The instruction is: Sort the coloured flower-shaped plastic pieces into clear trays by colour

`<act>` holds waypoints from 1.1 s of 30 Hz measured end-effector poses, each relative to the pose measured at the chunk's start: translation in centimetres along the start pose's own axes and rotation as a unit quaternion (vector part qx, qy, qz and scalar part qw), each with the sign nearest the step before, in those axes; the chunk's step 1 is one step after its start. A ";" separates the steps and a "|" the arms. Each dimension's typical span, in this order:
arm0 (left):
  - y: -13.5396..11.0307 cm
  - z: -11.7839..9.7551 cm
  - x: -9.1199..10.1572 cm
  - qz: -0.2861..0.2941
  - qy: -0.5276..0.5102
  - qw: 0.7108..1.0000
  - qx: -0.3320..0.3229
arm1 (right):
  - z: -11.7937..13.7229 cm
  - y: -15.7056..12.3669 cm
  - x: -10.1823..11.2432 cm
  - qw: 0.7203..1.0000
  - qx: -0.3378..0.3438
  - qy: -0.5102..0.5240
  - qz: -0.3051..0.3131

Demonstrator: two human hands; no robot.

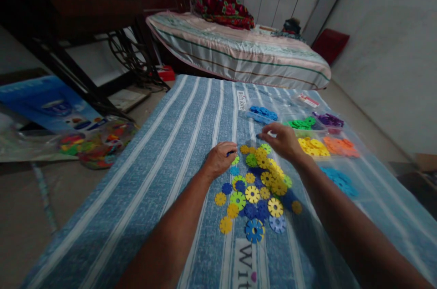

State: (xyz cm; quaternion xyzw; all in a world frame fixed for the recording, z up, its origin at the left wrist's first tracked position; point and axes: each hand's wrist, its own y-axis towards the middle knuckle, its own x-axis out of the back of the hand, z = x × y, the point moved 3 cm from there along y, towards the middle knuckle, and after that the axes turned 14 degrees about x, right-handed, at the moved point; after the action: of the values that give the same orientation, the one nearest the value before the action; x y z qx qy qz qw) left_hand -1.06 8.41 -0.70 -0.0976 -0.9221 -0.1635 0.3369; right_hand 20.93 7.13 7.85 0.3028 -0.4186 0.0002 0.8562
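Observation:
A loose heap of flat plastic gear-shaped discs (261, 189) in yellow, green and blue lies on a blue striped cloth (170, 166) on the floor. My left hand (220, 158) rests at the heap's left edge, fingers curled round a small dark blue piece. My right hand (282, 140) hovers over the far end of the heap, its fingers bent and pinched together; what they hold, if anything, I cannot make out.
Clear bags of sorted discs lie beyond: blue (262, 113), green (302, 122), purple (329, 119), yellow (312, 147), orange (341, 145), light blue (339, 179). A bag of mixed pieces (102, 141) sits left. A mattress (239, 48) and a dark table (68, 2) stand behind.

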 end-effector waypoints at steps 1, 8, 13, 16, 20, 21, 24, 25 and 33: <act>0.0 0.0 0.0 0.000 0.000 1.000 0.000 | -0.6 0.8 0.7 0.996 0.009 -0.045 -0.078; 0.0 0.0 -0.1 0.005 -0.001 1.000 0.007 | -0.5 -1.3 0.7 0.988 0.056 -0.085 -0.119; 0.1 0.1 -0.3 0.002 -0.008 1.000 0.007 | 0.7 -5.8 0.4 1.000 0.025 0.001 0.012; 0.1 0.1 -0.3 0.001 -0.007 1.000 0.007 | 1.3 -7.9 1.1 0.996 0.034 0.028 0.077; 0.3 0.3 -0.3 0.001 -0.005 1.000 0.010 | 1.8 -10.5 1.3 0.982 0.092 0.028 0.161; 0.3 0.3 -0.3 0.000 -0.004 1.000 0.010 | 1.8 -11.0 1.2 0.979 0.102 0.017 0.176; 0.4 0.3 -0.3 0.001 -0.003 1.000 0.011 | 1.2 -12.2 1.0 0.975 0.105 -0.013 0.198; 0.4 0.3 -0.3 0.002 -0.002 1.000 0.011 | 0.9 -12.4 1.0 0.975 0.097 -0.020 0.197; 0.4 0.0 -0.2 0.007 -0.004 1.000 0.018 | 2.5 -13.8 1.6 0.985 0.084 -0.031 0.146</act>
State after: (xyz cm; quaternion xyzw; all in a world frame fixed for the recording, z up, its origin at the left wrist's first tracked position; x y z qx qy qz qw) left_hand -0.75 8.75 -0.72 -0.0989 -0.9255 -0.1439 0.3361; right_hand 23.70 -5.88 2.98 0.3091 -0.4830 0.1514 0.8052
